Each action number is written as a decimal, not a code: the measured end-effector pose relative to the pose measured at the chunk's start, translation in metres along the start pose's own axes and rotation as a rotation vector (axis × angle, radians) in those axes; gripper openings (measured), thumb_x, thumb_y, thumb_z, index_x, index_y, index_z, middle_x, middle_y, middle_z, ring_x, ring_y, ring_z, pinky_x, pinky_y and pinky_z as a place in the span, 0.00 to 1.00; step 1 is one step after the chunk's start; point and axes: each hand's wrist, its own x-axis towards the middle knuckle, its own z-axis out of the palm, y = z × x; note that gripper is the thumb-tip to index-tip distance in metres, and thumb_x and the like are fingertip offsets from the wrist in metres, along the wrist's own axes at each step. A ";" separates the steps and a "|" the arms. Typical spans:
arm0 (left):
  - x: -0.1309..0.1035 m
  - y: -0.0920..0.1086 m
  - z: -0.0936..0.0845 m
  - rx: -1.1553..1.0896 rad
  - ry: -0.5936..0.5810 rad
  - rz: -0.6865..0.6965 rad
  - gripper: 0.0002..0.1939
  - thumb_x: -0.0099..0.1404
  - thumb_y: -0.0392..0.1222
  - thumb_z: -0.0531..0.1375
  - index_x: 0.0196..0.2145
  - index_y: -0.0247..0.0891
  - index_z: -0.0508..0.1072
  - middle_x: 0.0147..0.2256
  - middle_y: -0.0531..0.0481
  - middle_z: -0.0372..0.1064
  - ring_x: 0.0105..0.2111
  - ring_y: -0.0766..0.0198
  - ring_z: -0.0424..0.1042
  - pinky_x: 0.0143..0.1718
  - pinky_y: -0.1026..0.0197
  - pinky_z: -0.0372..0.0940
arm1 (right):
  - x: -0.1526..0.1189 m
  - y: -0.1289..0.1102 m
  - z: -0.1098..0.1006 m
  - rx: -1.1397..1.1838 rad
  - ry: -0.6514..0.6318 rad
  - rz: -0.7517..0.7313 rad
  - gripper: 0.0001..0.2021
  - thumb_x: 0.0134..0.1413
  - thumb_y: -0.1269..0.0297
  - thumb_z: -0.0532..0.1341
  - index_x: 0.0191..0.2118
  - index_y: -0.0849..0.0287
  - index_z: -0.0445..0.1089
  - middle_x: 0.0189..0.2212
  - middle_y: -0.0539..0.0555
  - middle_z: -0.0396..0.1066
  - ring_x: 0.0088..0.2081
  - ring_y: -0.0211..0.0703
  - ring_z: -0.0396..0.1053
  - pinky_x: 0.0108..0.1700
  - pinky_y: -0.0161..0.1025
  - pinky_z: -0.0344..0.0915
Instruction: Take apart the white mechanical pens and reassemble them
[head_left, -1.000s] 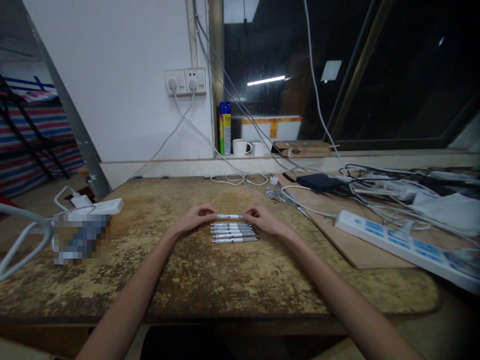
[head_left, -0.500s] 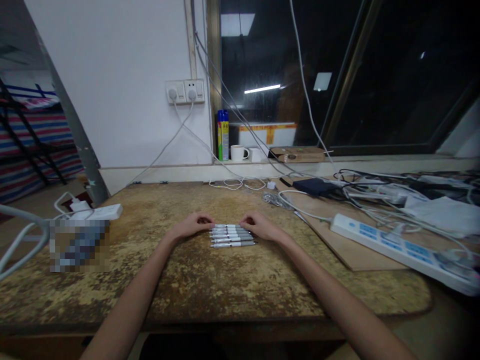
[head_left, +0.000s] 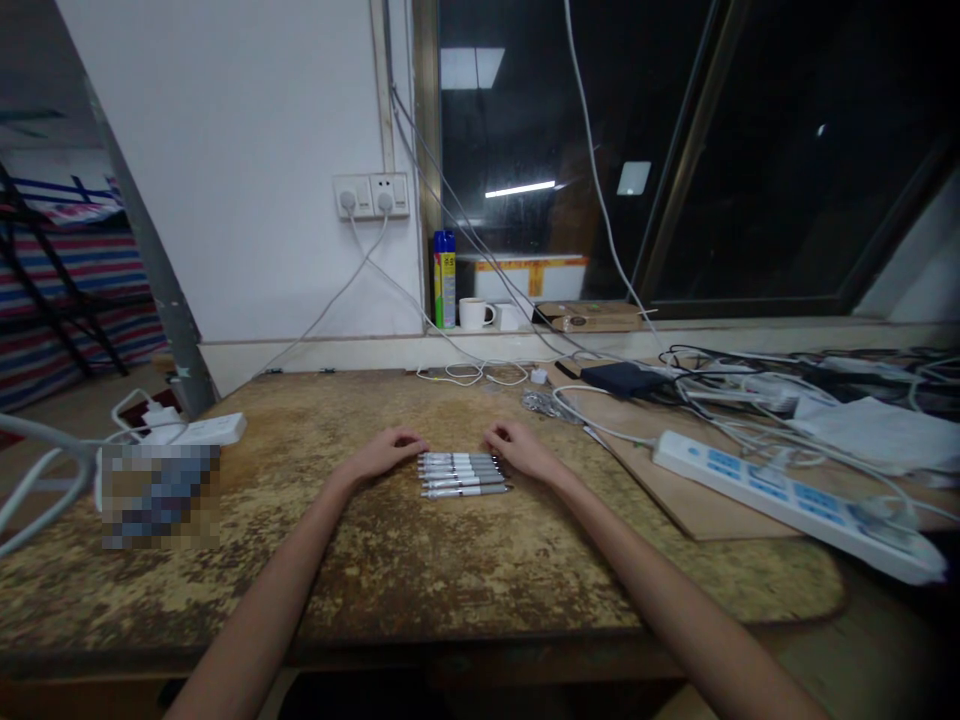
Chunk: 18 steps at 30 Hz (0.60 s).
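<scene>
Several white-and-grey pens (head_left: 463, 475) lie side by side in a row on the worn wooden table. The nearest one sits slightly apart from the others. At the left end of the farthest pens, my left hand (head_left: 390, 450) has its thumb and curled fingers closed on a pen's end. Opposite it, my right hand (head_left: 519, 449) is bent around the right ends, fingers curled and closed at the farthest pen. The fingertips partly hide the pen ends there.
A white power strip (head_left: 795, 505) lies on a brown board (head_left: 697, 505) at right, among tangled cables. Another power strip (head_left: 214, 430) and a blurred-out object (head_left: 161, 497) are at left. A spray can (head_left: 445, 280) and white mug (head_left: 474, 313) stand on the sill.
The camera view has shifted slightly. My right hand's fingertips have drawn back a little to the right, and the row of pens looks closer together.
</scene>
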 end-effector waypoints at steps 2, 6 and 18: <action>-0.001 0.002 0.001 0.000 0.013 -0.004 0.22 0.64 0.60 0.59 0.38 0.38 0.81 0.38 0.48 0.79 0.40 0.56 0.73 0.44 0.60 0.65 | 0.000 -0.001 -0.001 -0.015 0.011 0.003 0.19 0.63 0.57 0.52 0.27 0.62 0.71 0.24 0.52 0.71 0.28 0.40 0.66 0.33 0.35 0.55; 0.001 0.002 0.005 0.031 0.074 -0.031 0.23 0.63 0.59 0.59 0.39 0.37 0.80 0.39 0.46 0.78 0.41 0.54 0.73 0.45 0.59 0.65 | -0.001 -0.001 -0.001 -0.022 0.008 0.029 0.22 0.64 0.55 0.51 0.24 0.61 0.69 0.20 0.50 0.68 0.26 0.39 0.64 0.31 0.35 0.53; 0.010 -0.022 0.014 0.076 0.293 -0.018 0.17 0.64 0.50 0.58 0.42 0.36 0.79 0.41 0.43 0.77 0.41 0.54 0.74 0.48 0.53 0.67 | 0.002 0.004 0.011 -0.039 0.064 0.061 0.11 0.60 0.63 0.54 0.30 0.60 0.69 0.29 0.53 0.74 0.31 0.40 0.67 0.34 0.35 0.55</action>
